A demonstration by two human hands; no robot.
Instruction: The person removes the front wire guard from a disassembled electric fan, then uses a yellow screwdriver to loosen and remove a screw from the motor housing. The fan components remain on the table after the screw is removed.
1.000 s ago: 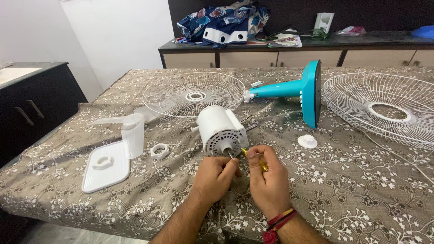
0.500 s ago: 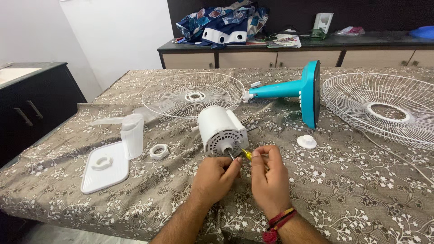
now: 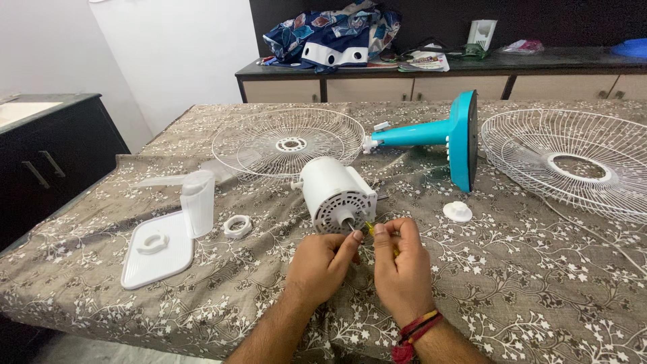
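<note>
Hands meet near the front edge of the table (image 3: 539,283), just below the white fan motor housing (image 3: 335,192), which lies on its side with its shaft end facing the person. Left hand (image 3: 322,261) pinches its fingertips at the shaft; right hand (image 3: 401,266) is clenched around a yellow-handled screwdriver (image 3: 372,229) (mostly hidden by the fingers), tip toward the housing. Farther left sit a white ring nut (image 3: 238,225) and a white base plate (image 3: 158,248); toward the far edge lie a wire grille (image 3: 288,143) and a teal fan stand (image 3: 445,135).
</note>
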